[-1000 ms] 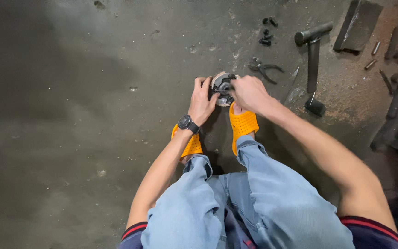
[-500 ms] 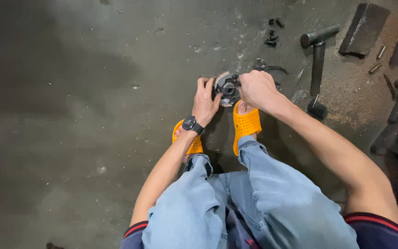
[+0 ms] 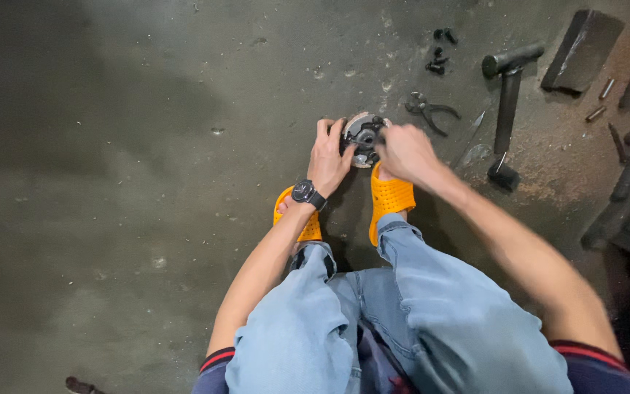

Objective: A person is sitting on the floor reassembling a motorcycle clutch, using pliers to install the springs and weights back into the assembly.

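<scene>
Metal round part point(image 3: 362, 137) gripped by left hand point(image 3: 329, 157) and right hand point(image 3: 406, 153), arms outstretched.

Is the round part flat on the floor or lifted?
Cannot tell: both hands, left and right, grip the round part, hiding its underside above the floor.

Packages: none in view. Labels: none. Signs: none. Screens: none that can be told; the only candidate is the dark round face of a black wristwatch point(image 3: 305, 192), just left of centre frame, too small to tell whether it is a dial or a display.
</scene>
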